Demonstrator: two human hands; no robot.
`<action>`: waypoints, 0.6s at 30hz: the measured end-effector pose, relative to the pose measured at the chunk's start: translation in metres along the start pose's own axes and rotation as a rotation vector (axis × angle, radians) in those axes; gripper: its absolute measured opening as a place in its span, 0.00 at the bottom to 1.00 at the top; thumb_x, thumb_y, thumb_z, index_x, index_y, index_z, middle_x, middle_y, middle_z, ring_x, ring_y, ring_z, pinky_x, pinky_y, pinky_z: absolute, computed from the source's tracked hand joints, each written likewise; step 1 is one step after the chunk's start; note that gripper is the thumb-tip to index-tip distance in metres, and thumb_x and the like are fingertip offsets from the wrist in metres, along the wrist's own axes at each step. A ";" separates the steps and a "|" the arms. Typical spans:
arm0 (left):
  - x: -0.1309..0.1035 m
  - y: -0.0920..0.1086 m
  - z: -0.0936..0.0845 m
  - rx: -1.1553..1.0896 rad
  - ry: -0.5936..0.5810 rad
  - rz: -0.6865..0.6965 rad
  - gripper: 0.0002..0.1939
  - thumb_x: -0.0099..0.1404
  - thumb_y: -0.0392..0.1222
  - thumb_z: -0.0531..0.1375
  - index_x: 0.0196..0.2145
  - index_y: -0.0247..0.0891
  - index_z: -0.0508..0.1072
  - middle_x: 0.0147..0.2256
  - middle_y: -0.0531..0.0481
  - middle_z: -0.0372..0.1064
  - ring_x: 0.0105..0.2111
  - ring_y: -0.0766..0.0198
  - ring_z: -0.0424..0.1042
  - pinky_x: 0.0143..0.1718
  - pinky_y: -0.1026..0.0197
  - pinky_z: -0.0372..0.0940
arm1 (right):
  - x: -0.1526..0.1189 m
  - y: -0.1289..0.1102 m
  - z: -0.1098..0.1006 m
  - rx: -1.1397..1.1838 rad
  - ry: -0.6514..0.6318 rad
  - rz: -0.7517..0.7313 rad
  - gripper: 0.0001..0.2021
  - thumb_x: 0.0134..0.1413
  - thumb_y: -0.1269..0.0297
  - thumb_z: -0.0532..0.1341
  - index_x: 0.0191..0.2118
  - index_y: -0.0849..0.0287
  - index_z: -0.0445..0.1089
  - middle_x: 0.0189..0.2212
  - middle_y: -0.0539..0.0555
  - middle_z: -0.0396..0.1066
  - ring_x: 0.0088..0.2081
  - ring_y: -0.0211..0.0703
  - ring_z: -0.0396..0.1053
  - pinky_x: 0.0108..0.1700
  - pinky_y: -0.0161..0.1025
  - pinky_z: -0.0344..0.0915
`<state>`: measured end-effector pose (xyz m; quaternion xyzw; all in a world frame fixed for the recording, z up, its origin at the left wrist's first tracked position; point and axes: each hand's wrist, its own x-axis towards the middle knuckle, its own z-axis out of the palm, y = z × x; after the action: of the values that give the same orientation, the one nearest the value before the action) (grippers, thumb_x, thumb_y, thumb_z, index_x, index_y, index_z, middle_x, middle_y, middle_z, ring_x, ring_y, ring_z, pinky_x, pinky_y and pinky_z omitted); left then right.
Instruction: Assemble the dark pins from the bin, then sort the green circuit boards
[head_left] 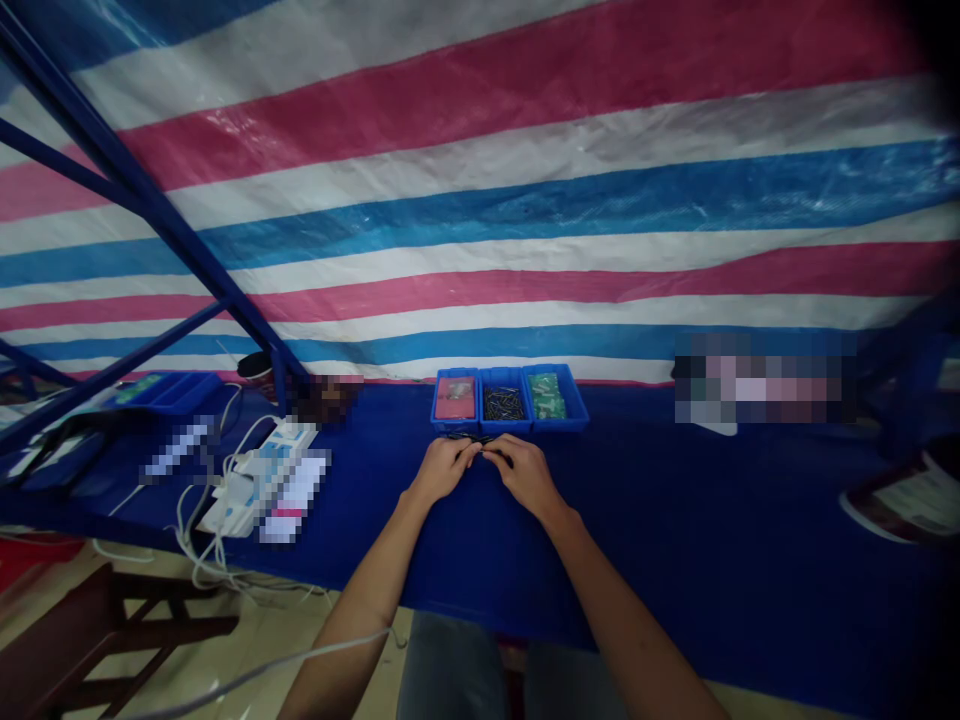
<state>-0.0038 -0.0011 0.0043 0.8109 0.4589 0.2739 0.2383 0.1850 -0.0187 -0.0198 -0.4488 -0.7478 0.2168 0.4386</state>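
Dark pieces (475, 439), head view: mostly hidden by fingertips, shape unclear. I see left hand (442, 468) and right hand (527, 470) pinching them before three blue bins (560, 426): pink contents, dark pins (503, 404), green pieces (547, 396).

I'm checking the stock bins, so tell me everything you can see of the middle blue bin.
The middle bin is blue, open-topped and box-shaped, apparently plastic. It stands upright on the blue table, closely flanked by two other blue bins. Slender dark pieces lie jumbled inside. Whether the right hand touches its front is unclear.
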 end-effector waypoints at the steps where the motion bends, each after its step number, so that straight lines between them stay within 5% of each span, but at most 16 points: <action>1: 0.000 0.000 0.000 0.001 0.002 0.001 0.24 0.74 0.50 0.50 0.23 0.35 0.69 0.21 0.54 0.67 0.23 0.68 0.66 0.31 0.67 0.57 | 0.000 0.000 0.000 -0.002 0.001 0.001 0.08 0.64 0.65 0.59 0.39 0.52 0.76 0.37 0.51 0.76 0.38 0.43 0.73 0.42 0.38 0.66; 18: 0.002 0.000 0.005 -0.139 0.074 0.076 0.13 0.70 0.45 0.56 0.33 0.37 0.77 0.32 0.49 0.77 0.32 0.63 0.74 0.40 0.65 0.65 | -0.001 0.001 -0.001 -0.086 0.003 0.039 0.09 0.66 0.66 0.55 0.37 0.54 0.73 0.35 0.51 0.74 0.37 0.42 0.72 0.41 0.36 0.62</action>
<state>0.0004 -0.0002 0.0005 0.7987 0.4160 0.3437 0.2663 0.1862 -0.0189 -0.0200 -0.4821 -0.7468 0.1921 0.4158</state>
